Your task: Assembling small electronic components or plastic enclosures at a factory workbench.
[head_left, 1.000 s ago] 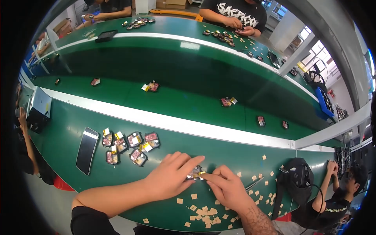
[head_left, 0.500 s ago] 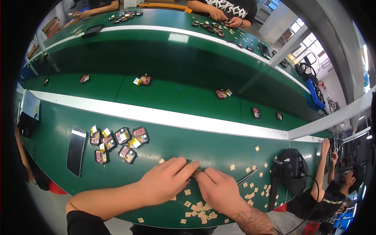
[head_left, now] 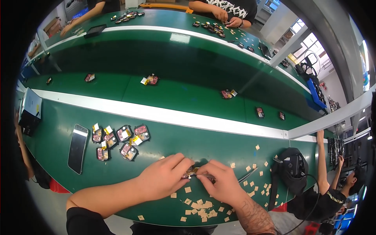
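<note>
In front of me, my left hand (head_left: 166, 176) is closed on a small open electronic module (head_left: 189, 173) with a yellow-taped part; the fingers cover most of it. My right hand (head_left: 221, 181) meets it from the other side, thumb and fingers pinched around a slender greyish thing too hidden to name. A pair of metal tweezers (head_left: 248, 175) lies on the table beyond the right hand. Small beige square pieces (head_left: 203, 213) are heaped below the hands and scattered to the right. Several similar modules (head_left: 128, 151) with reddish boards sit in a cluster at left.
Left of the cluster lies a black phone (head_left: 78, 149). A black bag (head_left: 290, 168) with a cable stands at right. Beyond a white rail (head_left: 156, 113), spaced modules (head_left: 152, 80) rest on a green belt. Co-workers sit across and at right, one person's arm (head_left: 322, 164) reaching toward the rail.
My hands have shifted slightly, and more of the module shows between them. Modules on the belt have moved right. The right-hand co-worker's arm has stretched farther forward; another's arm reaches out at far left.
</note>
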### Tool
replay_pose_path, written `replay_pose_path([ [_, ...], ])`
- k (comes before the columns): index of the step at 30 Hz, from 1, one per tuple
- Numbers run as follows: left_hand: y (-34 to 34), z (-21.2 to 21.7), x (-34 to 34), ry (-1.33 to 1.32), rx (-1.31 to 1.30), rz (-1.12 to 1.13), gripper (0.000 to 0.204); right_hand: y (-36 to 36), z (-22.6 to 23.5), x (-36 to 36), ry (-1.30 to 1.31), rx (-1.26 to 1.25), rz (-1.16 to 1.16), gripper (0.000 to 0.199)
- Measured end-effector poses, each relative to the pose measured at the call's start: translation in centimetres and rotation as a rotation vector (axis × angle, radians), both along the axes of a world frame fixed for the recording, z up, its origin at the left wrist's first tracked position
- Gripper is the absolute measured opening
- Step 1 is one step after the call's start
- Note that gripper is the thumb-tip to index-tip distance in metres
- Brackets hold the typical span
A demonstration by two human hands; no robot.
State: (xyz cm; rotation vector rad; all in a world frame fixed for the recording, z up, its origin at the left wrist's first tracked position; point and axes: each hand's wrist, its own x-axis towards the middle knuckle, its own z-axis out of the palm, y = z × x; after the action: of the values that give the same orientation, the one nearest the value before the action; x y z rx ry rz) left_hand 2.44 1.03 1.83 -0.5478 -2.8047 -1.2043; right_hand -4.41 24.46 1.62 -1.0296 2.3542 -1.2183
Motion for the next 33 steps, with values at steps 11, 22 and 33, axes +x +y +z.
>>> replay_pose_path([
  [11,-0.4,-0.1,-0.4,0.008,-0.057,-0.036,0.053,0.5,1.4,-1.2,0.143,0.090,0.140,0.031],
  [22,-0.8,-1.0,-0.1,0.105,-0.105,-0.145,0.037,0.2,0.8,-0.7,-0.046,-0.003,0.049,0.027],
  [33,-0.6,-0.9,-0.2,0.223,-0.214,-0.195,0.025,1.5,2.4,-1.8,-0.243,0.073,0.122,0.028],
])
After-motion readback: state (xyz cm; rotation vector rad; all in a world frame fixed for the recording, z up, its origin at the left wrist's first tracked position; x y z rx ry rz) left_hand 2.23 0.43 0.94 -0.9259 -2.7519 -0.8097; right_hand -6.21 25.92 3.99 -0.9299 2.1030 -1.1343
